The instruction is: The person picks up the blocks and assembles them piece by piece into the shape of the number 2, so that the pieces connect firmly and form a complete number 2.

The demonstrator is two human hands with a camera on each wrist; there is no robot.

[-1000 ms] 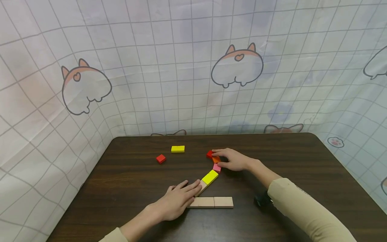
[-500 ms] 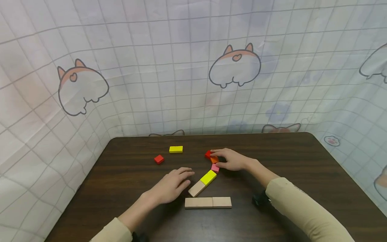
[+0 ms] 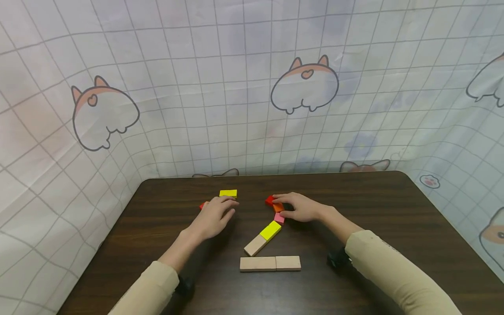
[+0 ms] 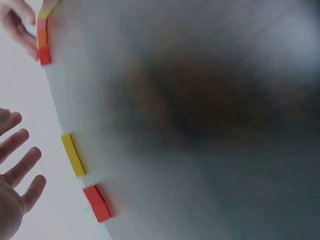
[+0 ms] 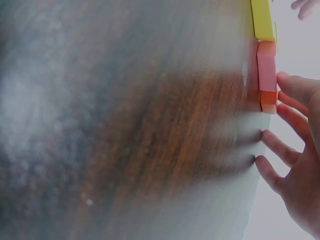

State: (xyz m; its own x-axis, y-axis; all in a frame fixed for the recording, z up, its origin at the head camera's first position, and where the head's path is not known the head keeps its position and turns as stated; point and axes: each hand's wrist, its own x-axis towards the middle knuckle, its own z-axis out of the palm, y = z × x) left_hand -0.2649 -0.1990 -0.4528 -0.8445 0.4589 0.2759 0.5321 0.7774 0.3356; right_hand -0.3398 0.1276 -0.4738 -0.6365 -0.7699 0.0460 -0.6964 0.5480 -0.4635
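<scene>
My left hand (image 3: 212,216) hovers over the far left of the table with its fingers spread and nothing in them. Just beyond it lie a yellow block (image 3: 228,193) and a red block (image 3: 202,205), the red one mostly hidden by the hand. The left wrist view shows this yellow block (image 4: 73,155) and red block (image 4: 97,204) apart from the fingers. My right hand (image 3: 302,207) touches a short bent row with thumb and fingertips: a red block (image 3: 269,200), an orange block (image 3: 278,208) and a pink block (image 3: 279,217). The thumb meets the pink block (image 5: 267,67).
A yellow block (image 3: 271,230) and a plain wooden block (image 3: 255,245) continue the row towards the front left. Two plain wooden blocks (image 3: 257,264) lie end to end nearer the front. The dark wooden table (image 3: 354,192) ends at a patterned cloth (image 3: 244,87).
My left hand has lifted off the plain wooden blocks and moved away to the far left, towards the loose yellow and red blocks. The right hand has stayed at the row.
</scene>
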